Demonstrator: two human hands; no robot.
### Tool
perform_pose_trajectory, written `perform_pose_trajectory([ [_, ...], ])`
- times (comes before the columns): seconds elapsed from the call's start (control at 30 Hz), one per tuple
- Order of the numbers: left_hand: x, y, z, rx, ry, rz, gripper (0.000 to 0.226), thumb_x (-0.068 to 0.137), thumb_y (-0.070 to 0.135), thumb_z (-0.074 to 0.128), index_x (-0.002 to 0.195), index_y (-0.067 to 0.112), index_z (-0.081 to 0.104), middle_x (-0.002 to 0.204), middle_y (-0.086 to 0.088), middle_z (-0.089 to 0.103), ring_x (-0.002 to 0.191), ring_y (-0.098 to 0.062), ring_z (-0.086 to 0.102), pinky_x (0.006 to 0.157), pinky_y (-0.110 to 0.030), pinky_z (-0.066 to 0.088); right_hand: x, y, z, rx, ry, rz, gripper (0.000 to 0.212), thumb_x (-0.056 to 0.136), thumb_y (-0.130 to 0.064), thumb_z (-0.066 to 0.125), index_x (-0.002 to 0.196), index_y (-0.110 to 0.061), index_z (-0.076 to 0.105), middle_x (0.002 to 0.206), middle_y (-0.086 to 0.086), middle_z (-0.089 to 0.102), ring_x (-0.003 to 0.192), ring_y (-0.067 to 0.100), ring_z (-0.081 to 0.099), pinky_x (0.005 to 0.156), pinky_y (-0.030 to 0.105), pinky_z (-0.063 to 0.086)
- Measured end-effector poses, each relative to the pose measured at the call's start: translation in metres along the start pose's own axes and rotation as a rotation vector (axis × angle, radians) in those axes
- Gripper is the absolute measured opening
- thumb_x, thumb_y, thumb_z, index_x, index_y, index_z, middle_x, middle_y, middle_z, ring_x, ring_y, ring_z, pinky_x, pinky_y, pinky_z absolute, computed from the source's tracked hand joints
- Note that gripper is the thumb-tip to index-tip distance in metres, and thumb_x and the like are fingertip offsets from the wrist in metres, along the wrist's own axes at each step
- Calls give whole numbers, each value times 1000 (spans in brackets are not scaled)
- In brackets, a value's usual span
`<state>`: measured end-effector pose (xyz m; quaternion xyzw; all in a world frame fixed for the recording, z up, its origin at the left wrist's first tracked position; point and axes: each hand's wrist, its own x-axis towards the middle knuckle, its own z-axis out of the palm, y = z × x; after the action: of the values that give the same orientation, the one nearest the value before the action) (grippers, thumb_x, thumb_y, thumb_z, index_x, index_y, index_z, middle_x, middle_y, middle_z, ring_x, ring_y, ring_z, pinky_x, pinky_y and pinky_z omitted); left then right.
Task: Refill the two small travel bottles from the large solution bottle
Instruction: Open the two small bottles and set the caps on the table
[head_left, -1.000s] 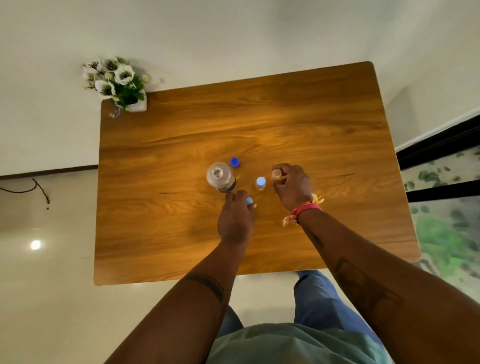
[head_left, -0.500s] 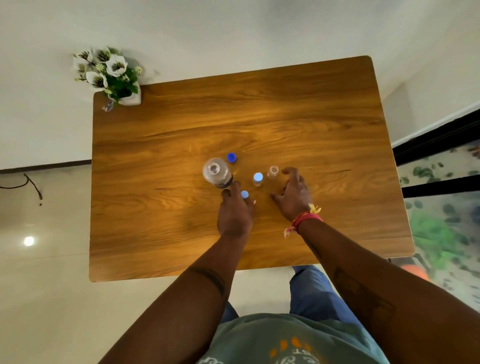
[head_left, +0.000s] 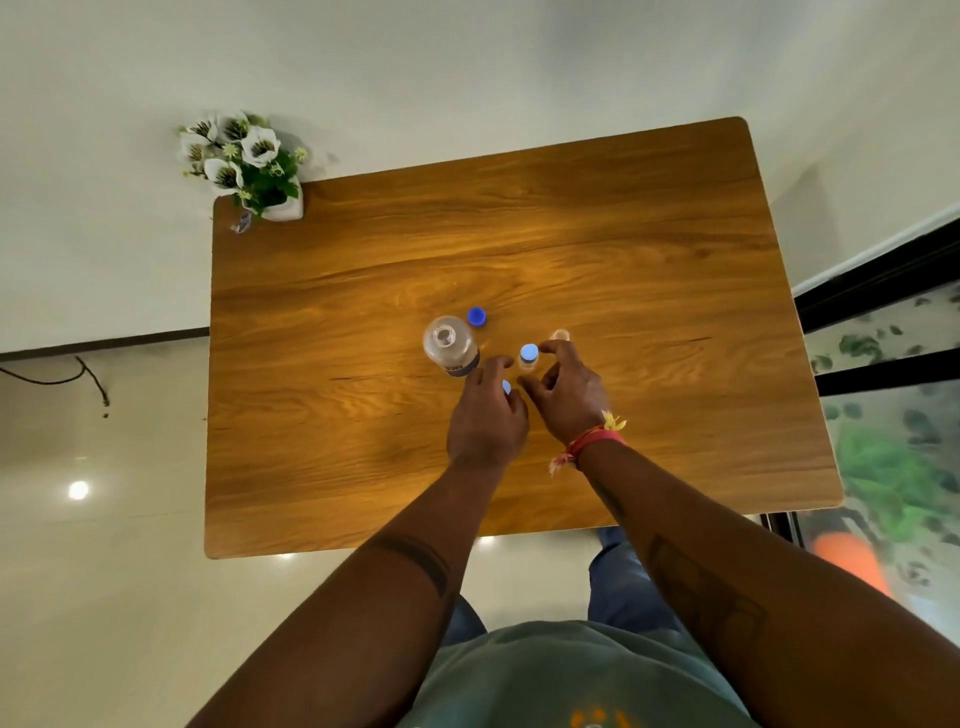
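Note:
The large clear solution bottle (head_left: 450, 345) stands uncapped near the middle of the wooden table (head_left: 649, 249). Its dark blue cap (head_left: 476, 316) lies just behind it. One small travel bottle (head_left: 529, 356) wears a light blue cap. The other small bottle (head_left: 560, 335) stands uncapped behind my right fingers. My left hand (head_left: 485, 418) pinches a loose light blue cap (head_left: 506, 387) at its fingertips, right beside the large bottle's base. My right hand (head_left: 569, 392) hovers with thumb and forefinger spread on either side of the capped small bottle, and no firm grip shows.
A white pot of artificial flowers (head_left: 244, 166) sits on the table's far left corner. Bare wood lies to the right of and behind the bottles. The table's front edge is close to my body.
My right hand let go of the uncapped small bottle, drew back, then moved left around the capped small bottle. My left hand stayed near the large bottle with the loose cap.

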<state>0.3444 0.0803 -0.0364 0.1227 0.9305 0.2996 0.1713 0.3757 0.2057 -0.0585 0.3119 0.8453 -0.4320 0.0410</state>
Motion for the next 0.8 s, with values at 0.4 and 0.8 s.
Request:
perform_pose_trajectory([
  [0.4, 5, -6, -4, -41, -12, 48, 43, 97, 21, 57, 139, 28, 49, 121, -3, 64, 105, -19, 63, 75, -33, 54, -3, 0, 19, 29, 48, 52, 30, 91, -32, 66, 120, -27, 60, 75, -1, 64, 73, 20, 63, 63, 28, 40],
  [0.8, 0, -1, -2, -116, -39, 23, 46, 95, 18, 60, 139, 28, 51, 110, -4, 70, 100, -21, 66, 78, -32, 53, -6, 2, 8, 13, 8, 4, 30, 91, -35, 67, 120, -28, 60, 77, -3, 62, 71, 15, 59, 56, 25, 37],
])
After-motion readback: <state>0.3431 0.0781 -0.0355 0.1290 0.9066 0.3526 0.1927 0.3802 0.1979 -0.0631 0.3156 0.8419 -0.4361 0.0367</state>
